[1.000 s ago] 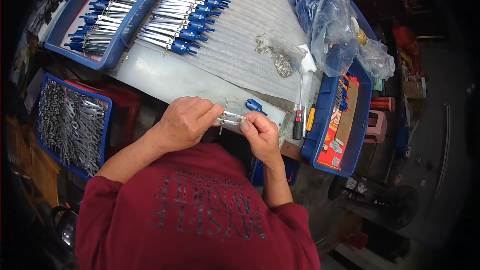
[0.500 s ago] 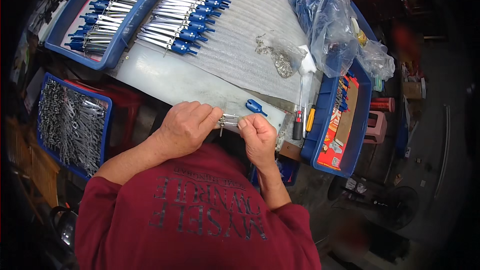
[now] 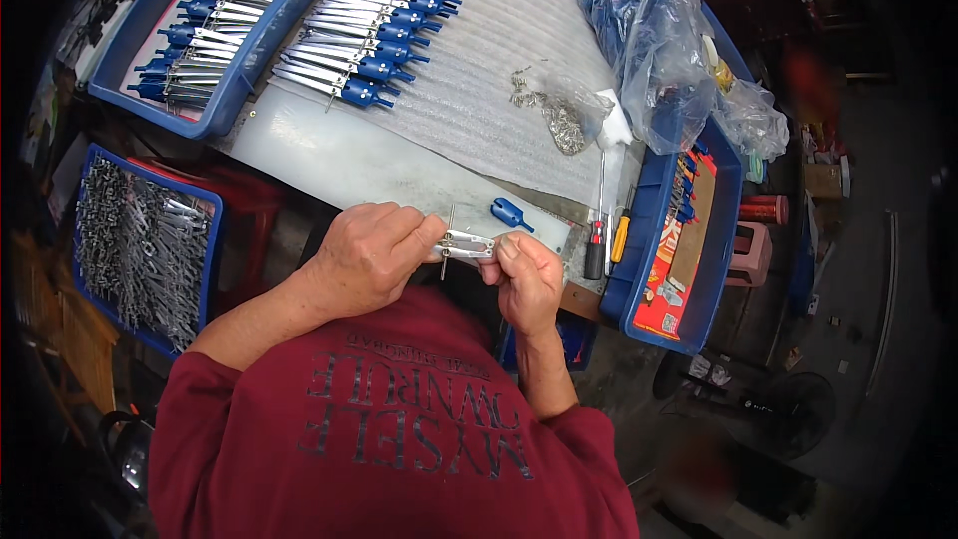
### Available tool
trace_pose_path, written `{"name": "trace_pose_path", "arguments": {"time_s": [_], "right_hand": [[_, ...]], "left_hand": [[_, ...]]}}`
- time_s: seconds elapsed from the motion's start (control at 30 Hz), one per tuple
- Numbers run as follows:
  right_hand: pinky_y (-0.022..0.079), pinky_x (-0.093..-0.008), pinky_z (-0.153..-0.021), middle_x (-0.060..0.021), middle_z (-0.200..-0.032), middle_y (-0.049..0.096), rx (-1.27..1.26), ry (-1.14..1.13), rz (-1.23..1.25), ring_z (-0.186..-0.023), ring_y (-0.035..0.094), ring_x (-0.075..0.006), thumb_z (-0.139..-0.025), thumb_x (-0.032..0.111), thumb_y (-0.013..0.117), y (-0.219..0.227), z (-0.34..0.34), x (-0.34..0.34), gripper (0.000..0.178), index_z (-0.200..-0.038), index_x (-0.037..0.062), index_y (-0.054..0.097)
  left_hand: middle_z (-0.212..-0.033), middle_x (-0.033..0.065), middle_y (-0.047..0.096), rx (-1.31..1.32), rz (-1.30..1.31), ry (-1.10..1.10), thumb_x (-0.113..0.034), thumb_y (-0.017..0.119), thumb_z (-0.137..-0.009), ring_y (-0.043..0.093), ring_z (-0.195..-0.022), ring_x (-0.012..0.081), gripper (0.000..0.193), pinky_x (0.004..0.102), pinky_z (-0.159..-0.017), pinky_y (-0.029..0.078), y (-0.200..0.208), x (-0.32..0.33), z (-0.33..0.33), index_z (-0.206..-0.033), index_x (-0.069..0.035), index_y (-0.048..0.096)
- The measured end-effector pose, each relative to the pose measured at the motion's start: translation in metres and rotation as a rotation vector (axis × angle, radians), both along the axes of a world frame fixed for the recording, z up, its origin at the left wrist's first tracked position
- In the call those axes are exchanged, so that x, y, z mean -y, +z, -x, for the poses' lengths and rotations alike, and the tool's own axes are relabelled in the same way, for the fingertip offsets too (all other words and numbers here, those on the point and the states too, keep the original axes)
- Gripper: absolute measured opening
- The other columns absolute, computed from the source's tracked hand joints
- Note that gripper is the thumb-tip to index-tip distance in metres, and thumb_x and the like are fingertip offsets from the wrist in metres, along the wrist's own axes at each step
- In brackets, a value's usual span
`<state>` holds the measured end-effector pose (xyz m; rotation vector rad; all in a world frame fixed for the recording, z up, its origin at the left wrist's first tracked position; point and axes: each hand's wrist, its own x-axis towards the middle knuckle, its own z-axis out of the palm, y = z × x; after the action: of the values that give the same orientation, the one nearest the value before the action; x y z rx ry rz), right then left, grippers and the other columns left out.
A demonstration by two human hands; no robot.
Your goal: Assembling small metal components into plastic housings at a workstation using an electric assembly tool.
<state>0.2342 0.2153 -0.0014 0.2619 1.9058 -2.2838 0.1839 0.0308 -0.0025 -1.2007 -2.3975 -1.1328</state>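
My left hand (image 3: 377, 252) is wrapped round one end of a metal linkage (image 3: 467, 247), two flat silver arms with a thin rod through them crosswise. At the other end of the arms, my right hand (image 3: 529, 274) pinches with thumb and forefinger at the tip. Any small part between those fingertips is hidden. Just beyond the right hand, a loose blue slotted cap (image 3: 509, 214) lies on the pale board (image 3: 344, 152).
Finished-looking blue-ended linkages (image 3: 384, 30) lie in rows, beside a blue tray (image 3: 215, 125) of more. A blue crate (image 3: 150, 250) of metal parts stands left. Rightward are a yellow-handled screwdriver (image 3: 620, 238), a black-and-red-handled one (image 3: 595, 258), a blue bin (image 3: 654, 331) and pin-filled bag (image 3: 565, 128).
The linkage has turned, so its flat arms now show broadside. My right hand has shifted slightly right and down, to the arms' tip. My left hand keeps its grip.
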Motion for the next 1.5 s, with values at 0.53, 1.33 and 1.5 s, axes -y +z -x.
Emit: {"name": "trace_pose_path", "arguments": {"time_s": [0.53, 1.33, 1.5], "right_hand": [[0.034, -0.0232, -0.052, -0.0063, -0.057, 0.047, 0.005, -0.004, 0.017, -0.053, 0.041, -0.0112, -0.082, 0.016, 0.042, -0.003, 0.000, 0.000, 0.023, -0.069, -0.0026, 0.049], [0.032, -0.0171, -0.051, 0.0007, -0.065, 0.051, -0.050, 0.035, -0.235, -0.055, 0.041, -0.0043, -0.083, 0.011, 0.048, -0.009, -0.003, -0.001, 0.013, -0.077, 0.0009, 0.052], [0.030, -0.0170, -0.048, 0.0025, -0.062, 0.049, -0.093, 0.028, -0.366, -0.054, 0.039, -0.0032, -0.084, 0.012, 0.048, -0.011, -0.003, 0.002, 0.014, -0.076, 0.0020, 0.052]], "left_hand": [[-0.064, 0.0093, 0.044, 0.111, -0.027, -0.023, -0.005, 0.061, -0.064, 0.048, -0.054, 0.0259, 0.026, 0.0345, -0.048, 0.038, -0.003, 0.001, -0.001, -0.087, -0.002, 0.050], [-0.065, 0.0086, 0.045, 0.042, 0.037, 0.002, -0.006, 0.062, -0.062, 0.049, -0.055, 0.0246, 0.028, 0.0340, -0.048, 0.038, -0.002, 0.001, -0.002, -0.086, -0.002, 0.050], [-0.065, 0.0084, 0.045, 0.025, 0.033, 0.007, -0.006, 0.062, -0.062, 0.048, -0.055, 0.0239, 0.027, 0.0337, -0.048, 0.038, -0.006, 0.004, -0.002, -0.087, -0.002, 0.051]]}}
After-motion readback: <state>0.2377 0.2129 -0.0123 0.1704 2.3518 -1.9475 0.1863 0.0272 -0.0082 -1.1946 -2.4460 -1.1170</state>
